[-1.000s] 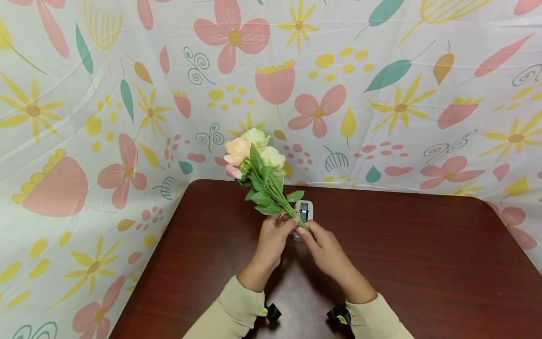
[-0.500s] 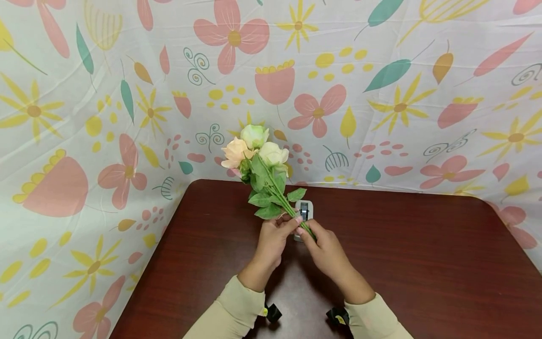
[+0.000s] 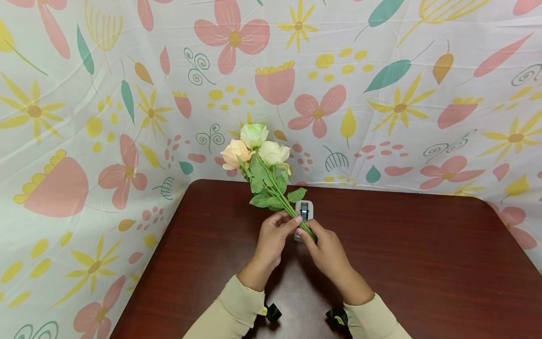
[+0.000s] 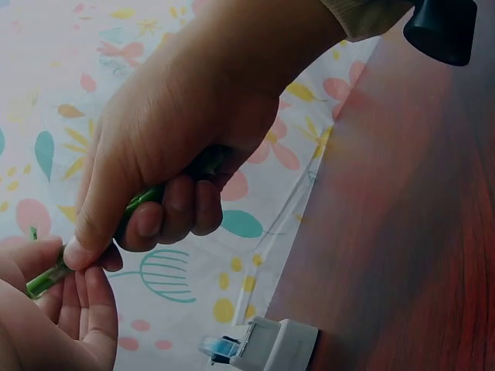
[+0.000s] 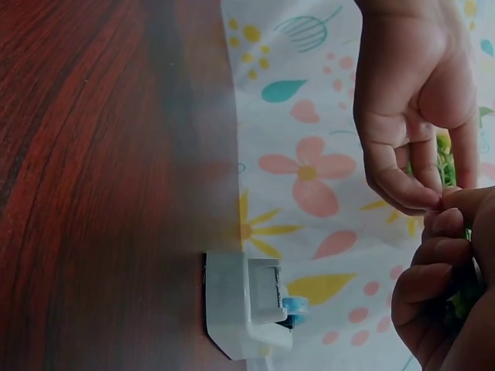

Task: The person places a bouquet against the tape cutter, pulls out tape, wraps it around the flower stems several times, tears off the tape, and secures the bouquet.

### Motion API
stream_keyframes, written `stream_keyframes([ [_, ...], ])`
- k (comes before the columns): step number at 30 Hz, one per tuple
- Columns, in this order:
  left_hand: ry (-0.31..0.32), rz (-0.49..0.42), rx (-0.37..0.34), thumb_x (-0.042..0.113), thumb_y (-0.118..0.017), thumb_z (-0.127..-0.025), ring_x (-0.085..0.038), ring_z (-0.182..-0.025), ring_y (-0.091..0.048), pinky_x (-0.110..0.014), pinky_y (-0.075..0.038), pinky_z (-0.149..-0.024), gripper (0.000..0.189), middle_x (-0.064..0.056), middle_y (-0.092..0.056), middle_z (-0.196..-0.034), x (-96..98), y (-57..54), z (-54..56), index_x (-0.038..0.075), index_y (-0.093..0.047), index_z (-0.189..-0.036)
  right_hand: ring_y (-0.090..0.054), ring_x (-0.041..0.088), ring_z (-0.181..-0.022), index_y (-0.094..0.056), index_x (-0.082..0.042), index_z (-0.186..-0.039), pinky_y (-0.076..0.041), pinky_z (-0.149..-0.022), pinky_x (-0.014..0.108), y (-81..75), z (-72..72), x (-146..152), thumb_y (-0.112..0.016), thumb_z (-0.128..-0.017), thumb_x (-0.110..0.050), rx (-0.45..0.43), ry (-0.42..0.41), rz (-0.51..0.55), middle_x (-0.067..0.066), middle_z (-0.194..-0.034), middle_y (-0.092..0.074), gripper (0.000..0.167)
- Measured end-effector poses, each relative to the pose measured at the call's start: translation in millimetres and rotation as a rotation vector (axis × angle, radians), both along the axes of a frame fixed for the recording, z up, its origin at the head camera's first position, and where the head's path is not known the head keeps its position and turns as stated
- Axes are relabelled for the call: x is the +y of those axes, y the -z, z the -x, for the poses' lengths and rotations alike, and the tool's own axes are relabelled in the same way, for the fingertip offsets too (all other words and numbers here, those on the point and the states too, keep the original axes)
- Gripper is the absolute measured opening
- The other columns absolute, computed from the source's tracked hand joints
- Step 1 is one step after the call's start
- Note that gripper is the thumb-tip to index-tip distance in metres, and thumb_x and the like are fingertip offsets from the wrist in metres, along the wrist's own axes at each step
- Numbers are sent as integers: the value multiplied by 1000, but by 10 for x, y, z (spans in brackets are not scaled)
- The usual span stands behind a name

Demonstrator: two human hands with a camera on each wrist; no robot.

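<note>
A small bunch of roses stands tilted up and left over the table in the head view: a pale green rose (image 3: 254, 135), a cream rose (image 3: 274, 153) and a peach rose (image 3: 236, 154), with green leaves. Their green stems (image 3: 281, 194) run down to both hands. My left hand (image 3: 272, 240) pinches the stems between thumb and fingers. Just below it, my right hand (image 3: 330, 249) grips their lower ends; in the left wrist view, the right hand (image 4: 174, 124) has its fingers curled round the stems. Both hands meet at the thumbs.
A white tape dispenser (image 5: 236, 305) stands on the dark red-brown table (image 3: 415, 254), behind the stems and partly covered by the hands in the head view. A flower-printed cloth (image 3: 381, 94) hangs along the table's back and left sides. Black wrist cameras (image 3: 273, 313) are strapped to both wrists.
The bunch has turned slightly in the hands: the rose heads rose a little and face more upward, and a pink bloom at the lower left went out of sight. The hands barely moved.
</note>
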State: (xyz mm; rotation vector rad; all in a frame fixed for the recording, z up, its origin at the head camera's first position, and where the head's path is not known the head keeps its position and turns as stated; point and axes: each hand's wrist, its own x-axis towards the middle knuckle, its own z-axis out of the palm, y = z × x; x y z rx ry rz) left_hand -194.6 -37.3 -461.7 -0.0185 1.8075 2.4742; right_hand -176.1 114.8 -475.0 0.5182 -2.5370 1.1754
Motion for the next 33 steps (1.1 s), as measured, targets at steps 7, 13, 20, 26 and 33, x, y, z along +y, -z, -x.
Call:
stream_keyframes([
  [7,-27,33,22,14,-77,-90,-10,-76,-66,-36,-56,-81,21,4,-69,-82,6,-14,-20,-1,-71,-104,-41,5,-59,-64,-16,-104,-38,-59,23,-11,-12,-5,-67,-98,-22,23,12,-18,-9,-68,-47,9],
  [13,-25,42,67,12,-76,-90,-8,-72,-63,-27,-53,-73,19,4,-67,-77,-3,-28,-27,-4,-70,-100,-42,5,-59,-64,-16,-103,-39,-57,23,-35,-25,-15,-65,-100,-24,-50,-7,41,-8,-68,-47,9],
  [20,18,79,102,10,-73,-92,-9,-71,-60,-22,-51,-68,17,6,-66,-76,-52,-72,-10,-5,-68,-98,-45,7,-55,-62,-13,-101,-42,-53,26,-65,-16,-1,-51,-106,-35,-289,-136,259,-2,-69,-53,25],
  [26,103,101,136,8,-71,-92,-9,-75,-61,-24,-52,-72,25,8,-68,-83,-134,-94,8,-11,-68,-109,-42,6,-48,-54,3,-104,-40,-44,27,-65,6,27,-32,-112,-35,-528,-445,568,0,-64,-49,44],
  [33,203,53,180,7,-67,-95,-10,-73,-60,-25,-51,-69,29,7,-69,-86,-197,-129,3,-13,-64,-117,-36,6,-43,-50,-4,-105,-29,-40,28,-97,5,67,-22,-113,-37,-714,-743,800,-6,-59,-41,44],
])
